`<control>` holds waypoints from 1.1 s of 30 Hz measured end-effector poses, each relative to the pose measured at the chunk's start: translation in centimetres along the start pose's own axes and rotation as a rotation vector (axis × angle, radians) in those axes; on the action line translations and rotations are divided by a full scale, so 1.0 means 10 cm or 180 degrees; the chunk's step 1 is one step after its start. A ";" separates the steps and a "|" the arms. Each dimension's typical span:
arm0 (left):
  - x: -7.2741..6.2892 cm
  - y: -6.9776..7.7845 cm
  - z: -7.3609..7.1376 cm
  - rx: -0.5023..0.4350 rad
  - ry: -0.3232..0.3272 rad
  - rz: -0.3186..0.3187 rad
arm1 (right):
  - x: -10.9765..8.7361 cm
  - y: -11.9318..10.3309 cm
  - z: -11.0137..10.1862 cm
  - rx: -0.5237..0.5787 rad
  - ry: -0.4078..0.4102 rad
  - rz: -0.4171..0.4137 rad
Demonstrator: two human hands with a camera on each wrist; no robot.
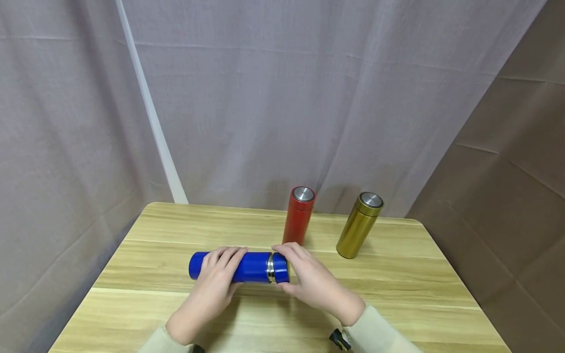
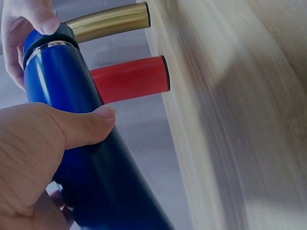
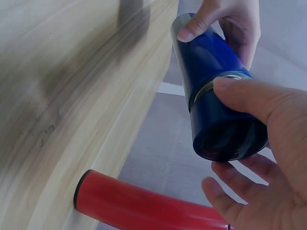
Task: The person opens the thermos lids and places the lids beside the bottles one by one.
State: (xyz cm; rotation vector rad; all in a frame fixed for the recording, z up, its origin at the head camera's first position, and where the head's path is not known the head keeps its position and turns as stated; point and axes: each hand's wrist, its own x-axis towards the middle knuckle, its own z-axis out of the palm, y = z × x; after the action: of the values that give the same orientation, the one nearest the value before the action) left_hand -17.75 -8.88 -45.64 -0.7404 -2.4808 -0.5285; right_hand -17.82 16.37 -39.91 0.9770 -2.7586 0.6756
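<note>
A blue thermos flask (image 1: pixel 255 267) lies sideways above the wooden table, its cap end to the right. My left hand (image 1: pixel 216 274) grips the middle of its body, with the thumb across the near side in the left wrist view. At the other end my right hand (image 1: pixel 311 279) holds the blue cap (image 1: pixel 280 268) between thumb and fingers. A silver band (image 1: pixel 270 267) shows between cap and body. In the right wrist view, the right thumb (image 3: pixel 240 93) lies along the cap's edge by that band.
A red flask (image 1: pixel 298 218) stands upright just behind my right hand. Farther right stands a gold flask (image 1: pixel 358 228), also with a steel-topped lid. Both are on the wooden table (image 1: pixel 145 274); a grey curtain (image 1: pixel 265 122) hangs behind its far edge.
</note>
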 end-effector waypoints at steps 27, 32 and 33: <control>0.10 -0.11 -0.01 -0.0830 0.0051 -0.0828 | -0.05 0.19 0.16 0.0367 0.0683 0.0508; 0.19 -0.19 0.01 -0.1331 0.0360 -0.1236 | -0.02 0.25 0.29 0.0835 0.0792 0.0716; 0.21 -0.21 0.01 -0.1415 0.0407 -0.1326 | -0.01 0.26 0.32 0.0928 0.0808 0.0771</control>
State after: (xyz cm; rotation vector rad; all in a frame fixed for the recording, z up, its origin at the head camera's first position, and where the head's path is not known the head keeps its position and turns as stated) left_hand -20.58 -9.61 -44.98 -0.3196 -2.4231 -1.2658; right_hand -19.30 16.72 -43.72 0.5524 -2.6190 1.1769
